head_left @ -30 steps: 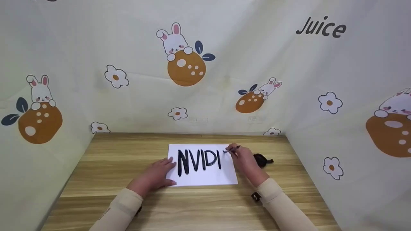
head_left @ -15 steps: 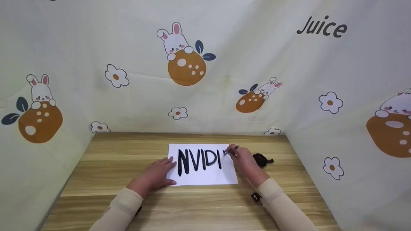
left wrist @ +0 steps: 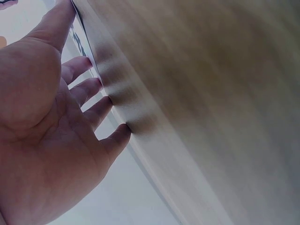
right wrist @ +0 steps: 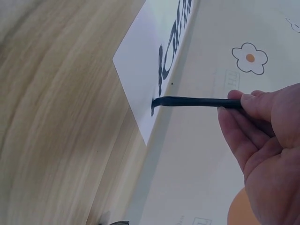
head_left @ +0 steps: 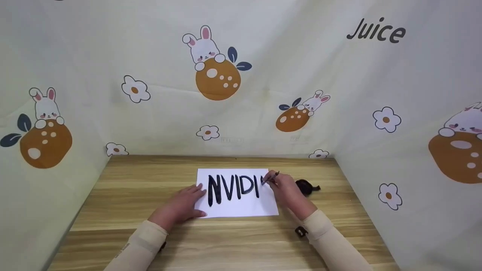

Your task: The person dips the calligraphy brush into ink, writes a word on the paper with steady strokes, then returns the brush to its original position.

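Note:
A white sheet of paper lies on the wooden table, bearing thick black letters that read "NVIDI" and part of a further stroke. My right hand pinches a slim black brush between thumb and fingers. In the right wrist view, the brush's dark tip bends against the paper at the lower end of a short fresh stroke. My left hand rests on the sheet's left edge with fingers spread; in the left wrist view the fingertips touch down along the surface.
Just right of my right hand sits a round black object with a short projection, partly hidden by that hand. Patterned cloth walls enclose the wooden table at the back and both sides.
My right hand has drawn the brush tip slightly down the paper, leaving a short black stroke right of the last letter. The left hand stays in place.

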A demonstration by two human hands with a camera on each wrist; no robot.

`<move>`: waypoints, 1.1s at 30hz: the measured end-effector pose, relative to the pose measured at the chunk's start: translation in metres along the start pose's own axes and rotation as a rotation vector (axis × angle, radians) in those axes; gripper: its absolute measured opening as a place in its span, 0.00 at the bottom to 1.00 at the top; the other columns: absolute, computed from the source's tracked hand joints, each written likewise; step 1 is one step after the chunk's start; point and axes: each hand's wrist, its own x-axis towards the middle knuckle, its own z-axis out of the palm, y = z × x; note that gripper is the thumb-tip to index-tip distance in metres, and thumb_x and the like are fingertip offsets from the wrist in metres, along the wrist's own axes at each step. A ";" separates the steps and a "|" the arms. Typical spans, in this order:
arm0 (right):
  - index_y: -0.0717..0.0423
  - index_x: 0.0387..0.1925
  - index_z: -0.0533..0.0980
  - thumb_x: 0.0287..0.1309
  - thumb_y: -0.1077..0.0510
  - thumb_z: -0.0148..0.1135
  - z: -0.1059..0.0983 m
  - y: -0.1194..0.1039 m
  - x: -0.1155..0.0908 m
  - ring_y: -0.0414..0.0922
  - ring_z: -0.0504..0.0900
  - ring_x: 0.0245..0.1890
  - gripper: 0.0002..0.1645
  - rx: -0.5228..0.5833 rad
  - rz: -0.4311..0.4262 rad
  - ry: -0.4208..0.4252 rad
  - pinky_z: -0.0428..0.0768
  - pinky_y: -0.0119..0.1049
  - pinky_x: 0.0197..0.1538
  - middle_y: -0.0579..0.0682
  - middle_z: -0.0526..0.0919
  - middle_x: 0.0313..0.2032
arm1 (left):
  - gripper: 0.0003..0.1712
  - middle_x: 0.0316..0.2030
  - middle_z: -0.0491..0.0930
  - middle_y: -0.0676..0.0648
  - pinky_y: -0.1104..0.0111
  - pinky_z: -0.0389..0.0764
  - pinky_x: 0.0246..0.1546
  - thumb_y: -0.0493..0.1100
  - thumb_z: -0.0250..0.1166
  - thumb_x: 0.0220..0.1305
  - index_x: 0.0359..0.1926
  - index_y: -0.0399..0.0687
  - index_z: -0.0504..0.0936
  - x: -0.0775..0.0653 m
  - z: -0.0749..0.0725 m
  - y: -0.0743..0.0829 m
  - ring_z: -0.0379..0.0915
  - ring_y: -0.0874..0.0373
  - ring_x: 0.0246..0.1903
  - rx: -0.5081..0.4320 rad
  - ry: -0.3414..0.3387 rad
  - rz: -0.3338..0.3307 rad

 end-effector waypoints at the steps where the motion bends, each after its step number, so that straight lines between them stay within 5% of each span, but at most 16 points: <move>1: 0.55 0.45 0.87 0.74 0.69 0.68 0.000 -0.001 0.000 0.52 0.93 0.50 0.07 0.004 0.003 -0.001 0.91 0.50 0.53 0.52 0.94 0.45 | 0.48 0.82 0.63 0.33 0.33 0.62 0.78 0.58 0.77 0.70 0.79 0.34 0.73 0.000 0.000 0.000 0.56 0.30 0.82 -0.002 0.000 0.001; 33: 0.57 0.42 0.88 0.72 0.66 0.72 -0.003 -0.009 -0.014 0.46 0.93 0.44 0.03 0.086 -0.033 0.032 0.91 0.43 0.49 0.50 0.94 0.41 | 0.49 0.81 0.65 0.30 0.31 0.65 0.75 0.57 0.79 0.68 0.77 0.32 0.74 -0.001 -0.002 0.002 0.59 0.27 0.80 0.009 0.024 0.025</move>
